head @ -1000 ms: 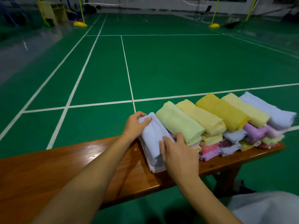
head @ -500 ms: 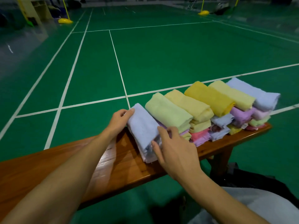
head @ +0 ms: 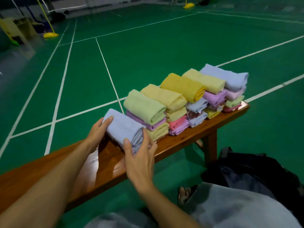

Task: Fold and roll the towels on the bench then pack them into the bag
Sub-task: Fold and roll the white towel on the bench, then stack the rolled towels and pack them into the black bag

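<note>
A folded pale blue towel [head: 123,127] lies on the wooden bench [head: 107,160] at the left end of a row of towels. My left hand [head: 98,132] cups its far left end with the fingers curled over the top. My right hand [head: 141,155] grips its near end, thumb on the left side and fingers round the layered edge. To the right, folded and rolled towels [head: 181,99] in green, yellow, purple, pink and blue are stacked two or three high along the bench. A dark bag [head: 250,171] sits on the floor at the lower right.
The bench stands on a green court floor [head: 148,51] with white lines. Its leg [head: 211,145] is just left of the bag. My bare foot [head: 183,195] and grey-clad knee [head: 238,209] are below the bench's front edge. Yellow post bases [head: 50,35] stand far back.
The view has tilted down and right, bringing the bag and my knee into sight. My right hand has closed round the blue towel's near end; my left hand stays at its far end.
</note>
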The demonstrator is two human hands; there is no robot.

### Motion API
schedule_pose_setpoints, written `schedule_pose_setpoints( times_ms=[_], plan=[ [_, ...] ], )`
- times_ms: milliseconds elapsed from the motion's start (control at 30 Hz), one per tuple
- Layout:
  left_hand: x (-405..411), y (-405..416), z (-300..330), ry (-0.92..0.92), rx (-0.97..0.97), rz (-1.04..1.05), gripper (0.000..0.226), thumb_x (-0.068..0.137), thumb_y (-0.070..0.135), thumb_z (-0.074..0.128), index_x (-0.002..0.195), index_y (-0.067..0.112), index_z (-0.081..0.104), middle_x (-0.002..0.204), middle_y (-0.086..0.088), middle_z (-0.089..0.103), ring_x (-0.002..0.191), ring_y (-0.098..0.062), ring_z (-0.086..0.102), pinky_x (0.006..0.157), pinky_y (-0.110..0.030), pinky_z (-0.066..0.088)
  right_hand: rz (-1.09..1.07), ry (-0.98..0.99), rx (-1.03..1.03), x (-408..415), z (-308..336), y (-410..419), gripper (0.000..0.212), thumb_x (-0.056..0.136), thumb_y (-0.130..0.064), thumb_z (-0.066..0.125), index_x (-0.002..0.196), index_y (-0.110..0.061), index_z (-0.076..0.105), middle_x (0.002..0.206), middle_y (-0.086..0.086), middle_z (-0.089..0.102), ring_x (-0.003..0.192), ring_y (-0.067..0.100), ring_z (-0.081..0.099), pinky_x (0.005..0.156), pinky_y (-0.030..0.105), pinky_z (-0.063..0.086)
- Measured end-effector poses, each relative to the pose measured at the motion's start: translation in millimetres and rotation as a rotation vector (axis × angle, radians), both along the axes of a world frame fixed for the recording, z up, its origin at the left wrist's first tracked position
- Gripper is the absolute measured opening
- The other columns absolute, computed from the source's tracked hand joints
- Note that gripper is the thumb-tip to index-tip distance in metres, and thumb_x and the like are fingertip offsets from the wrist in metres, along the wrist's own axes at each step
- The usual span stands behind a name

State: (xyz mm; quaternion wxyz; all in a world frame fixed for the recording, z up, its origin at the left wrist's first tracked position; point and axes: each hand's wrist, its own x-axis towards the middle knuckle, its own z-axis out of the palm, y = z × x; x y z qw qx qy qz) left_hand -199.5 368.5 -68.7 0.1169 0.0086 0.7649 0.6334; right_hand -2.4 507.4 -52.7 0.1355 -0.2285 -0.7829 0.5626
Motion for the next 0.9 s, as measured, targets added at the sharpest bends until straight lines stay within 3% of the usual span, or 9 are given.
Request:
schedule_pose_setpoints(
  times_ms=[100,233,367,467,567,667,800,900],
  plan=[
    [5.6,-7.7,-2.3,-0.010,-0.057,-0.009,0.055,0.078,0.074,0.077,0.119,0.037,0.076,0.121,0.001,0.078,0.117,-0.025,0.072,0.105,-0.051,0.054,-0.047,-0.091,0.051,1.6,-2.5,1.9,0.071,0.091,-0.085,0.037,0.152,-0.054,0.016,0.139,-0.003,0.031,0.114,0.023,0.053,0.082,0.036,0.049],
    [17.3,-15.1,4.5,-0.032,-0.136,-0.062,0.057,0.084,0.073,0.071,0.127,0.035,0.069,0.124,0.002,0.074,0.115,-0.026,0.070,0.093,-0.043,0.056,-0.063,-0.161,0.018,3.6,-0.8,5.3,0.068,0.092,-0.084,0.039,0.148,-0.049,0.023,0.134,0.000,0.033,0.109,0.021,0.043,0.077,0.033,0.039],
    [28.5,-24.8,14.1,-0.117,-0.198,-0.155,0.079,0.072,0.079,0.079,0.131,0.028,0.067,0.123,0.000,0.076,0.111,-0.026,0.073,0.099,-0.048,0.058,-0.126,-0.205,-0.106,-0.2,4.7,7.9,0.063,0.091,-0.081,0.048,0.141,-0.045,0.036,0.130,0.002,0.034,0.106,0.023,0.038,0.064,0.027,0.033],
    [40.3,-27.5,18.3,-0.086,-0.213,-0.213,0.078,0.076,0.068,0.080,0.135,0.020,0.064,0.125,0.000,0.074,0.111,-0.021,0.073,0.096,-0.039,0.058,-0.216,-0.204,-0.318,-3.4,1.6,20.4,0.049,0.091,-0.068,0.064,0.127,-0.040,0.047,0.131,0.006,0.037,0.114,0.030,0.047,0.073,0.030,0.040],
    [55.3,-22.9,25.9,-0.103,-0.135,-0.290,0.081,0.077,0.061,0.087,0.142,0.020,0.059,0.128,0.002,0.074,0.114,-0.020,0.074,0.102,-0.043,0.058,-0.272,-0.174,-0.460,3.8,0.3,31.9,0.038,0.090,-0.052,0.072,0.115,-0.031,0.053,0.132,0.009,0.038,0.105,0.030,0.056,0.083,0.035,0.044],
    [78.0,-10.4,35.5,-0.115,-0.065,-0.357,0.064,0.084,0.042,0.086,0.138,0.019,0.061,0.122,0.003,0.078,0.114,-0.021,0.074,0.099,-0.040,0.058,-0.267,-0.143,-0.459,19.5,1.5,44.3,0.033,0.091,-0.042,0.072,0.113,-0.024,0.056,0.130,0.011,0.042,0.087,0.018,0.054,0.078,0.034,0.043],
    [105.2,1.1,43.5,-0.102,-0.022,-0.330,0.076,0.080,0.042,0.093,0.142,0.020,0.055,0.133,0.000,0.072,0.120,-0.019,0.071,0.108,-0.045,0.054,-0.176,-0.178,-0.415,34.8,5.0,73.1,0.029,0.086,-0.041,0.072,0.106,-0.026,0.057,0.123,0.011,0.056,0.089,0.020,0.058,0.075,0.036,0.044],
    [135.5,22.1,53.4,-0.144,-0.062,-0.525,0.054,0.094,0.032,0.079,0.141,0.016,0.058,0.133,-0.002,0.073,0.123,-0.021,0.070,0.106,-0.043,0.055,-0.040,-0.216,-0.364,53.1,15.7,117.4,0.026,0.084,-0.036,0.074,0.096,-0.020,0.058,0.103,0.005,0.063,0.086,0.022,0.059,0.069,0.034,0.043]
  ],
)
